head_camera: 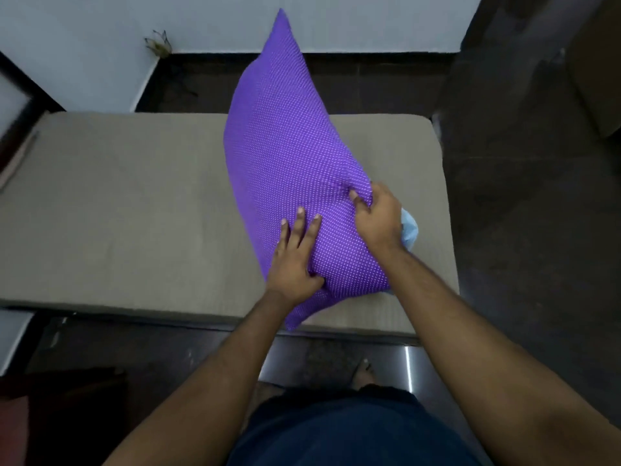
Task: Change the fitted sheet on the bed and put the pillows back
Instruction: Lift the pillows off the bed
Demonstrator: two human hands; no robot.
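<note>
While our right hand (378, 218) bunches a fold of the purple dotted pillow (289, 156) between curled fingers and thumb near its lower right corner, our left hand (294, 260) supports the near end, thumb tucked under the fabric and fingers laid fairly straight up the face. Between them we hold the pillow tilted on end, its lower corner over the near edge of the mattress (117, 210) and its far tip pointing up toward the wall. A bit of pale blue inner cloth (410, 232) pokes out just behind our right hand, so we judge the cover's open end sits there. The mattress beneath looks bare and grey-brown; whether a fresh sheet is already on it we cannot tell. What could go wrong: our hold is on the cover only, so the filling may slide further out of that opening if we swing it. With most of the pillow's bulk standing above our hands, it could also topple sideways toward the dark floor (524, 230) beside the bed.
</note>
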